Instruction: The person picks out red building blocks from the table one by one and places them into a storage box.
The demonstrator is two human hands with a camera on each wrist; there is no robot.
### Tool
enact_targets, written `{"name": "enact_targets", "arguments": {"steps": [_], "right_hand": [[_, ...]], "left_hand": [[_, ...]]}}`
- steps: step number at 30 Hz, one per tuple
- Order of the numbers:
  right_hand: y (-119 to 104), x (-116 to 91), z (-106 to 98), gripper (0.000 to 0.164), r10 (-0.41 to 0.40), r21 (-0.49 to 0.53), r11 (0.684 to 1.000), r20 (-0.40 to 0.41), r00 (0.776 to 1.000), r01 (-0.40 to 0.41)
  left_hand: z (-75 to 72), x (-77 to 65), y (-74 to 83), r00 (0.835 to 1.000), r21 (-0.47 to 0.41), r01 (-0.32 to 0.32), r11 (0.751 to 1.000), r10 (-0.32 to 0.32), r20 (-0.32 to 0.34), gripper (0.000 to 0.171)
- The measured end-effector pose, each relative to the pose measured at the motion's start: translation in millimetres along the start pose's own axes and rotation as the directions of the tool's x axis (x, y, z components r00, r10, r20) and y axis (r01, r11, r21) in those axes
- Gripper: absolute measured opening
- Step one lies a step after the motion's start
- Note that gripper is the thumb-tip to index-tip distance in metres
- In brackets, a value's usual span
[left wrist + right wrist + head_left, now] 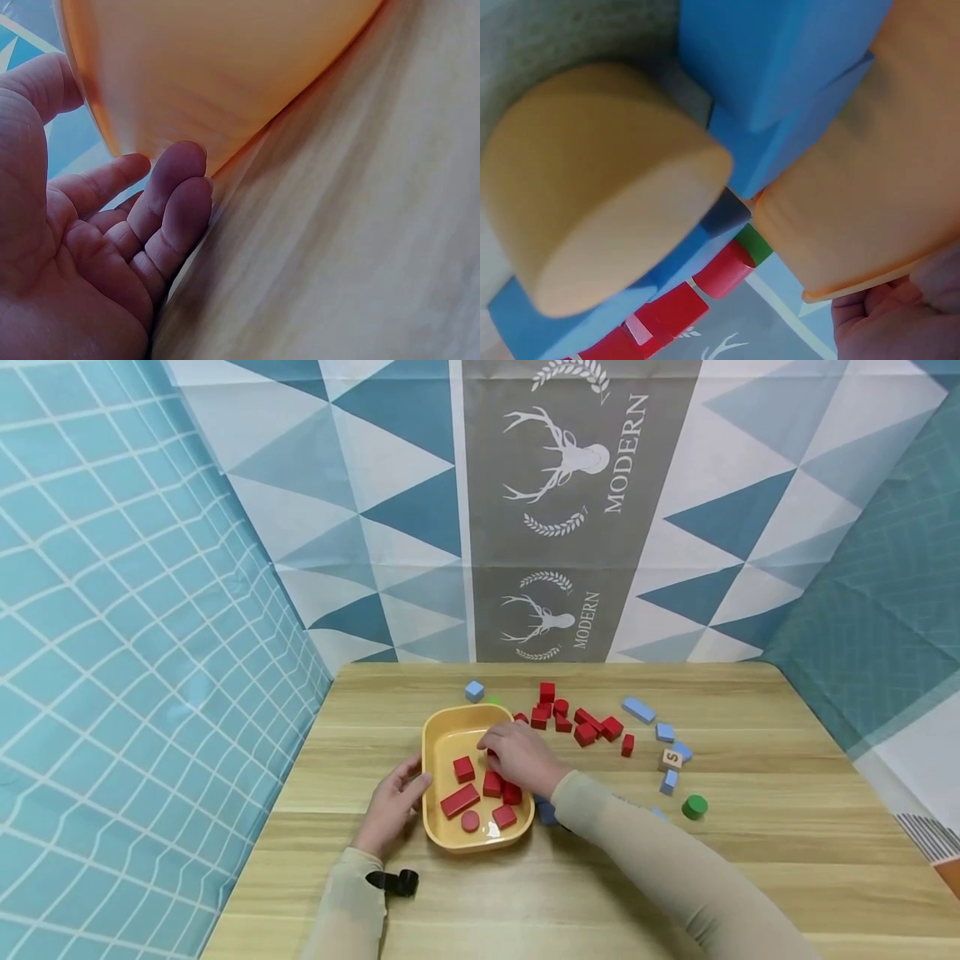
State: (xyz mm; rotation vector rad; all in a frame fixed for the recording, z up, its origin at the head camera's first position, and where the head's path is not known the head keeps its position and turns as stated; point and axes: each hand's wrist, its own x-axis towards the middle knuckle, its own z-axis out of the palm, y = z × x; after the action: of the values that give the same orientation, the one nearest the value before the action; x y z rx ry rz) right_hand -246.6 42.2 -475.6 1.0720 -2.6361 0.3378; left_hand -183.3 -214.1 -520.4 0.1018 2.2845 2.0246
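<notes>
A yellow plastic bin (450, 842) on the table holds several red blocks, among them a long block (460, 801) and a round one (470, 821). My left hand (392, 802) grips the bin's left side, thumb at the rim and fingers against the outer wall; the left wrist view shows this hand (97, 202) up close. Over the bin's right rim reaches my right hand (522, 753), its curled fingers low inside around a red block (491, 752) that they mostly cover. In the right wrist view, the right hand (900, 322) shows only partly, past the rim.
Several loose red blocks (585, 733) lie beyond the bin to the right. Blue blocks (639, 710), a letter block (672, 759) and a green cylinder (694, 807) are further right. Beside the bin's right wall are a blue block (780, 52) and a rounded wooden block (607, 187).
</notes>
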Motion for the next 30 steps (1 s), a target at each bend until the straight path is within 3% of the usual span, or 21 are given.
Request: {"name": "enact_targets", "arguments": {"steps": [3, 7, 9, 11, 14, 16, 21, 30], "right_hand": [[3.7, 1.0, -2.5, 0.023, 0.032, 0.009, 0.999, -0.039, 0.999, -0.031], [18.7, 6.0, -13.8, 0.028, 0.194, 0.1, 0.978, -0.11, 0.975, -0.183], [30.9, 10.9, -21.9, 0.033, 0.277, 0.144, 0.954, -0.079, 0.958, -0.263], [44.8, 15.6, -25.1, 0.037, 0.327, 0.181, 0.928, 0.021, 0.945, -0.325], [60.6, 18.6, -21.7, 0.036, 0.288, 0.15, 0.936, 0.186, 0.939, -0.317], [66.5, 17.4, -15.1, 0.034, 0.254, 0.113, 0.95, 0.253, 0.933, -0.289], [68.6, 13.1, -7.5, 0.032, 0.228, -0.027, 0.973, 0.28, 0.933, -0.23], [68.7, 8.3, -9.1, 0.037, 0.208, -0.08, 0.978, 0.239, 0.948, -0.194]], "left_hand": [[-0.1, -0.1, 0.9, 1.0, -0.009, -0.004, 1.0, 0.004, 0.0, 0.052], [-0.3, 0.5, 0.5, 1.0, -0.01, 0.0, 1.0, 0.0, -0.002, 0.052], [-0.2, 1.3, 0.3, 1.0, -0.008, 0.003, 1.0, -0.003, -0.006, 0.052], [-0.2, 1.6, 0.6, 1.0, -0.007, 0.003, 1.0, -0.003, -0.008, 0.052], [0.2, 0.8, 1.6, 1.0, -0.015, 0.003, 1.0, -0.003, -0.003, 0.052], [0.9, 0.0, 2.3, 1.0, -0.014, 0.003, 1.0, -0.003, -0.002, 0.052], [2.1, 2.1, 1.5, 1.0, -0.007, 0.002, 1.0, -0.002, 0.002, 0.051], [-1.3, 0.3, 1.0, 1.0, -0.039, 0.016, 0.999, -0.015, 0.014, 0.053]]}}
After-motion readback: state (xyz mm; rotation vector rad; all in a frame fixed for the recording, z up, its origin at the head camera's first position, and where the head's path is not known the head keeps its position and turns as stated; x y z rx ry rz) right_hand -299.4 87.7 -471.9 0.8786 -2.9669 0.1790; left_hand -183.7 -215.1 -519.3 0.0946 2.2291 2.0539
